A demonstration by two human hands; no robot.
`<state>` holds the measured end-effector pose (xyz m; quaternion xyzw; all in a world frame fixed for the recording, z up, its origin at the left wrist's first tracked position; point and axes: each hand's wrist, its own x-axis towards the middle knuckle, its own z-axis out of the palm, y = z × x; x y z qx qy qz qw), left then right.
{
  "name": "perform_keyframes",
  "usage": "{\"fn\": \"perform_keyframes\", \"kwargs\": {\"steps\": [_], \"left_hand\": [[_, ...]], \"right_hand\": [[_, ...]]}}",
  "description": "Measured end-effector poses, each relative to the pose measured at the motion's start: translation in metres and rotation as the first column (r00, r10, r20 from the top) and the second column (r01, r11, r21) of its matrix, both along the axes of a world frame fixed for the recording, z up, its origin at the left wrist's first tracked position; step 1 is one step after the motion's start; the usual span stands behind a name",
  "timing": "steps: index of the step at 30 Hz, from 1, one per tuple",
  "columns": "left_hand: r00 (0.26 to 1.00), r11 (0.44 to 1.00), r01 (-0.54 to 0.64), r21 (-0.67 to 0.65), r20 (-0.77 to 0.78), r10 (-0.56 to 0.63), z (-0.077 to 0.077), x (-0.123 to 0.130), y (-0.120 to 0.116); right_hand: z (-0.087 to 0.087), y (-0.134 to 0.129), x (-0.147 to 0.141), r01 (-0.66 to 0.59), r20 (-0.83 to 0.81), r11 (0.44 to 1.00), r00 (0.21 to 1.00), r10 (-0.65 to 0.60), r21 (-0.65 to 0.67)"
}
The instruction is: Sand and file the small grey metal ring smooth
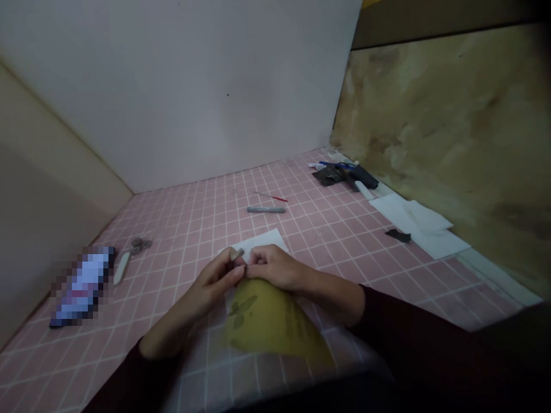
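A curved yellow sheet (271,321) with dark leaf-like marks hangs below my two hands, over the pink checked surface. My left hand (219,275) is closed, thumb and fingers pinched at the sheet's upper end, with a small greyish piece showing by the index finger. Close against it, my right hand (275,267) is also closed, its fingers curled at the top of the same sheet. What lies between the fingertips is too small to make out. Beneath the hands lies a white paper (273,238), partly hidden.
Ahead lie a grey marker (266,210) and a thin red-tipped tool (279,199). Scissors (138,245), a white stick (122,268) and a blurred-out device (84,287) are left. Dark scraps (329,175) and white papers (417,223) sit right, by the wall.
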<state>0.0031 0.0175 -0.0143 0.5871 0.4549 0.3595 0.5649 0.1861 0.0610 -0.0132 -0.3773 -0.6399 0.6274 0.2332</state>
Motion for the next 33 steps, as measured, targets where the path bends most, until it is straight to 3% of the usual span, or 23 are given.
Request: {"fn": "perform_keyframes", "kwargs": {"steps": [2,4,6,8,10,12,14,16,18,20,22,24,25,26,28,30,31,32,33], "left_hand": [[0.999,0.997,-0.002,-0.074,0.042,0.005,-0.005,0.0,0.003],[0.997,0.995,-0.002,-0.1,0.076,0.01,-0.008,0.001,0.005],[0.997,0.998,-0.018,-0.065,0.072,0.023,-0.006,0.001,0.003],[0.999,1.0,-0.03,0.004,0.04,0.03,0.0,0.002,0.0],[1.0,0.999,-0.026,0.044,0.015,0.025,0.004,0.003,-0.003],[0.999,0.999,-0.029,0.029,0.016,0.028,0.003,0.004,-0.003],[0.999,0.999,-0.031,-0.028,0.038,0.032,-0.002,0.003,0.0],[0.998,0.996,-0.017,-0.09,0.061,0.023,-0.007,0.002,0.003],[0.997,0.994,-0.012,-0.106,0.069,0.02,-0.008,0.002,0.004],[0.999,0.998,-0.018,-0.058,0.039,0.02,-0.004,0.003,0.002],[1.0,1.0,-0.008,0.03,-0.003,0.008,0.003,0.004,-0.001],[1.0,0.996,0.002,0.087,-0.025,0.001,0.007,0.005,-0.002],[1.0,0.996,-0.006,0.093,-0.025,0.008,0.008,0.005,-0.002],[1.0,0.996,-0.017,0.082,-0.023,0.019,0.007,0.005,-0.002],[0.999,0.999,-0.026,0.03,-0.018,0.026,0.002,0.004,0.001],[1.0,0.999,0.007,-0.034,-0.007,-0.007,-0.003,0.002,0.004],[1.0,0.998,0.023,-0.052,0.001,-0.023,-0.004,0.0,0.005],[1.0,0.998,0.03,-0.055,0.008,-0.03,-0.004,-0.001,0.005],[0.999,0.998,0.03,-0.047,0.012,-0.029,-0.004,-0.001,0.005]], "right_hand": [[0.002,-0.004,0.002,0.015,0.031,0.942,0.999,-0.027,0.334],[0.003,-0.006,0.004,0.004,0.056,0.875,0.998,-0.036,0.483],[0.003,-0.005,0.003,0.016,0.054,0.921,0.998,-0.041,0.39],[0.002,-0.001,0.001,0.024,0.024,0.993,0.999,-0.027,0.117],[0.0,0.002,-0.001,-0.018,-0.021,0.988,1.0,0.015,-0.152],[0.0,0.003,-0.001,-0.029,-0.029,0.981,0.999,0.024,-0.19],[0.0,0.0,0.0,0.013,0.009,0.999,1.0,-0.014,0.048],[0.001,-0.004,0.002,0.027,0.038,0.942,0.998,-0.042,0.335],[0.003,-0.006,0.003,0.017,0.05,0.892,0.998,-0.045,0.452],[0.005,-0.005,0.003,0.019,0.051,0.936,0.998,-0.039,0.351],[0.006,-0.001,0.003,0.004,0.026,0.997,1.0,-0.006,0.073],[0.007,0.001,0.002,-0.063,-0.019,0.98,0.998,0.061,-0.19],[0.007,0.002,0.002,-0.079,-0.03,0.969,0.997,0.074,-0.236],[0.007,0.002,0.002,-0.072,-0.022,0.977,0.997,0.069,-0.199],[0.005,-0.001,0.003,-0.021,0.023,0.997,1.0,0.02,0.077],[0.003,-0.004,0.004,-0.009,0.046,0.917,0.999,-0.011,0.4],[0.001,-0.005,0.005,-0.019,0.05,0.872,0.999,-0.006,0.489],[0.0,-0.005,0.005,-0.023,0.048,0.858,0.999,-0.002,0.513],[0.0,-0.005,0.004,-0.02,0.038,0.879,0.999,0.002,0.476]]}}
